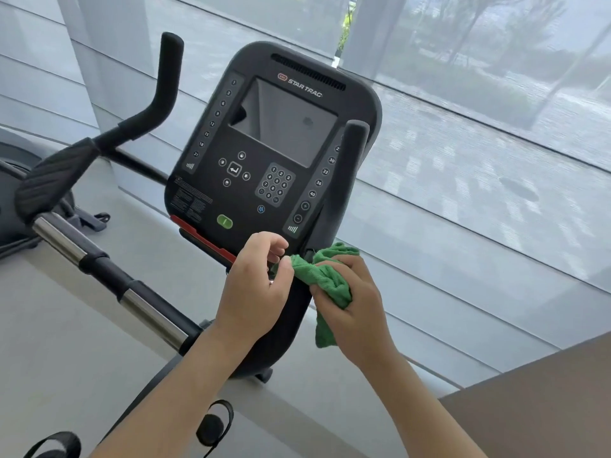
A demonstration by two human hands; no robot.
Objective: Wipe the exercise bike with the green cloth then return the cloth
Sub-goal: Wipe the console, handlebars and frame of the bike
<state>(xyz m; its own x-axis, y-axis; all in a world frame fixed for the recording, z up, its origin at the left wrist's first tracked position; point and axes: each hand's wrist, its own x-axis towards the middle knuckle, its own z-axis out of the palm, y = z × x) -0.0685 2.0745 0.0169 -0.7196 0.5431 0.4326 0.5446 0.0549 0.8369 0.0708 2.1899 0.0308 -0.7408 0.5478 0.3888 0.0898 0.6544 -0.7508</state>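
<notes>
Nearest, right hand [347, 294] clamped round bunched green cloth [325, 282], just below console [264, 143] of exercise bike [284, 325]. Left hand [256, 285] pinching cloth's left corner. Probably mid-wipe: handlebars [99, 252] likely pending, cloth not yet returned.

1. The space ahead is blocked by the black plastic console [264, 150] of the exercise bike.
2. Both flanks are hemmed by black padded handlebars [165, 77], and open room is left only beyond the right handlebar, toward the shaded window [479, 143].
</notes>
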